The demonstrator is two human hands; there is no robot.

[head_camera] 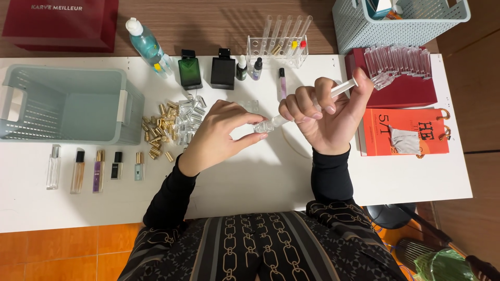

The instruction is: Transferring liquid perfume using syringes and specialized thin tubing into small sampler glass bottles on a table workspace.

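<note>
Nearest the camera is the person's dark, chain-patterned top [260, 244], with black sleeves running out over the white table [250, 182]. Above the middle of the table the left hand [221, 135] pinches a small clear glass vial [264, 126] between thumb and fingertips, the fingers closed on it. The right hand [325, 112] is curled around a clear syringe [333, 92], fingers wrapped on the barrel and thumb at the plunger end; the syringe's tip meets the mouth of the vial, just right of the left fingertips.

Left of the hands lies a heap of gold caps [159, 130] beside a cluster of small empty glass vials [188, 118]. Further left sits a pale green plastic basket [67, 104], and near it, toward the table's near edge, a row of five slim spray bottles [96, 169].

Along the far edge stand a blue-green squeeze bottle [147, 47], a green square perfume bottle [189, 70], a black square bottle [223, 68], two little dropper bottles [249, 67] and a clear test-tube rack [281, 44]. At the right lie an orange box [403, 132] and a dark red box [406, 86] carrying a row of clear tubes [398, 62]; a second pale basket [398, 21] stands beyond them.
</note>
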